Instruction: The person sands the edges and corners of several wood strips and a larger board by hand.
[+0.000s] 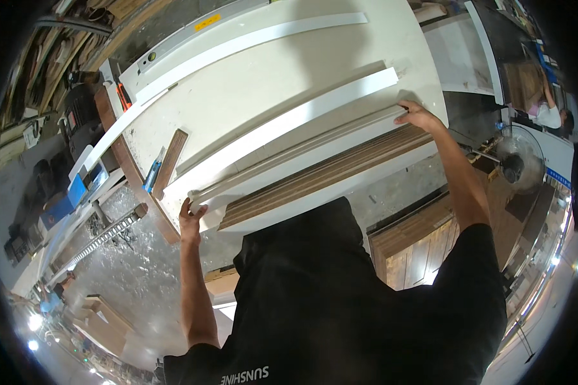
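Note:
A long pale grooved strip lies lengthwise before me on the white worktable. My left hand is closed on its left end, thumb and fingers on either side. At the far right end, my right hand grips the same strip with bent fingers. Just beyond it, a flat white strip runs roughly alongside. Between the grooved strip and my body sits a stack of brown wood-grain strips, with a white edge on the near side. My right wrist is close to the stack's right end.
Farther back lie another long white strip and a spirit level. A blue utility knife rests by a short brown wood piece at left. A fan stands at right. Another person is at the far right.

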